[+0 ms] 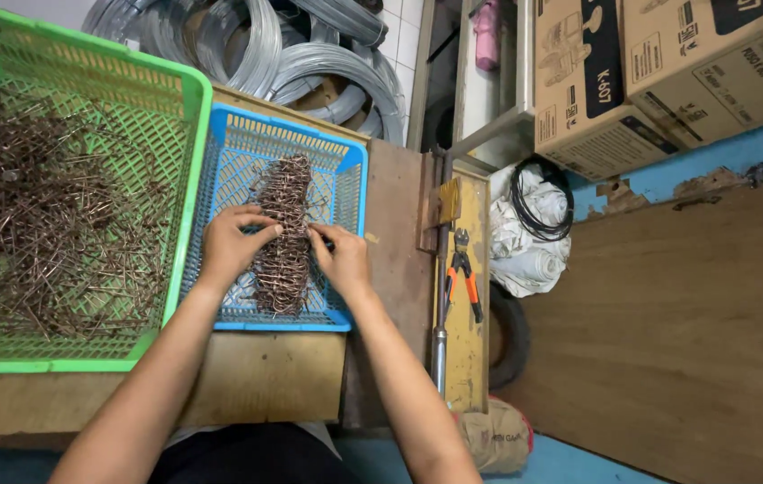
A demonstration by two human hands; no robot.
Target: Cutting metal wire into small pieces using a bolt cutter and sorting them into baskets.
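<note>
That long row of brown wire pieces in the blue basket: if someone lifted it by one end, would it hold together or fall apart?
The row of wire pieces looks like separate bent wires stacked side by side, so it would probably sag or shed pieces. Both the left hand and right hand press its sides, suggesting it needs support. It is probably heavy for its size.

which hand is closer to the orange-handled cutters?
Right. The right hand rests on the right side of the wire bundle in the blue basket, nearer the cutters. The left hand is on the bundle's far side.
</note>
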